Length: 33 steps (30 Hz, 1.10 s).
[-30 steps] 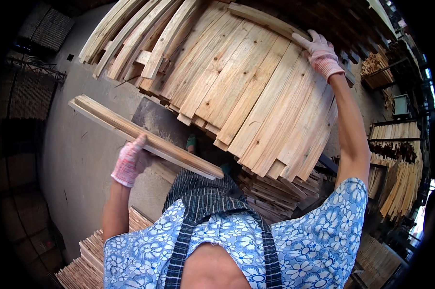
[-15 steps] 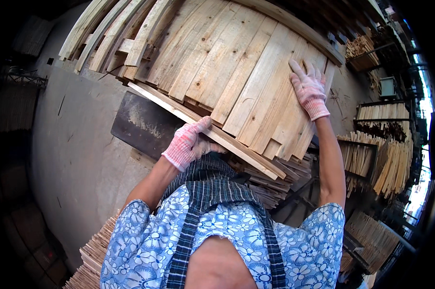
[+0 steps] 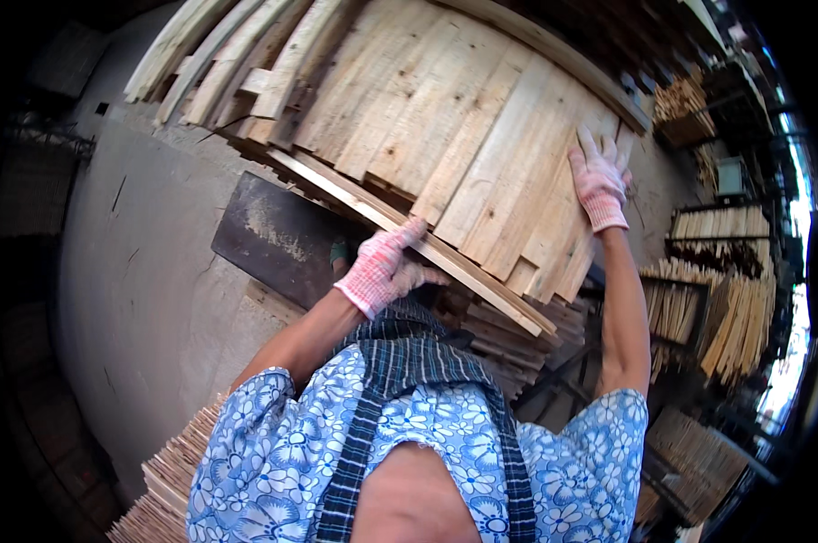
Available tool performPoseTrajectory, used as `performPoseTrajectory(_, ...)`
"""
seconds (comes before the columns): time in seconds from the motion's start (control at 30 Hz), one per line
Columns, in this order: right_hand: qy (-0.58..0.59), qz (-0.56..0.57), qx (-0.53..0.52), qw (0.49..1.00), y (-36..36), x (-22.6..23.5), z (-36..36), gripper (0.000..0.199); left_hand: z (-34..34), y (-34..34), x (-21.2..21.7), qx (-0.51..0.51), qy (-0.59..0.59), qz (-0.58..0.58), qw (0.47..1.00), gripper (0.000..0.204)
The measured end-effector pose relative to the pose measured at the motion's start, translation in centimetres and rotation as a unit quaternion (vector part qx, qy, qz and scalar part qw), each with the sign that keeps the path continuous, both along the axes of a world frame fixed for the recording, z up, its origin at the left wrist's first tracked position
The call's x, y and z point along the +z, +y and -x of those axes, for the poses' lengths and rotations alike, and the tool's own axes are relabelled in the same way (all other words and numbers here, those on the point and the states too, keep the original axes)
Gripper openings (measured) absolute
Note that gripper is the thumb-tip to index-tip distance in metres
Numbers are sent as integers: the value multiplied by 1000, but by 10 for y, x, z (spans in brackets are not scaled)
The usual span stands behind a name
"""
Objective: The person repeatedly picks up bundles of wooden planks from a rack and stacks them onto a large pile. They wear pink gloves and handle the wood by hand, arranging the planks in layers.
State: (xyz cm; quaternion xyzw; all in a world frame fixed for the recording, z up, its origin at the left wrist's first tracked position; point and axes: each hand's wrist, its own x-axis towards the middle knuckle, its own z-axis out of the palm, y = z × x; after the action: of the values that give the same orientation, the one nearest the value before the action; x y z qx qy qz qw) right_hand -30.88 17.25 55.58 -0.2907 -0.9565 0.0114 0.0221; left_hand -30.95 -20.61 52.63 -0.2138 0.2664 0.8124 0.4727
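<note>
A row of pale planks [image 3: 427, 118] lies side by side, with uneven near ends. Along those ends runs a narrow wooden strip [image 3: 481, 281], slanting down to the right. My left hand [image 3: 380, 267], in a pink and white knit glove, grips this strip near its middle, thumb over the top and the other fingers partly hidden below. On the far right planks my right hand [image 3: 599, 181], gloved alike, rests flat with fingers stretched out. It holds nothing.
A thicker beam [image 3: 554, 50] borders the planks' far side. Curved-looking slats [image 3: 219, 72] jut out at the upper left. Below the strip are a dark board [image 3: 268, 231] and stacked wood [image 3: 517, 348]. Racks of sticks [image 3: 735, 317] stand at right; another stack [image 3: 169, 475] is lower left.
My right hand has shifted right and slightly nearer across the planks, its fingers closer together. The left hand and the strip appear farther right in view, the grip kept.
</note>
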Motion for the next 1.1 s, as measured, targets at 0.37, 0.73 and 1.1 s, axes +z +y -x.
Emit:
performPoseTrajectory(0.37, -88, 418, 336, 839, -177, 118, -115, 66, -40, -4, 55, -87, 76, -85, 990, 46)
performPoseTrajectory(0.73, 53, 34, 393, 917, -134, 25, -47, 66, -3, -23, 52, -109, 417, 172, 886, 57)
performPoseTrajectory(1.1, 27, 106, 402, 909, -141, 44, -32, 65, 225, -121, 105, 114, 685, 353, 627, 34)
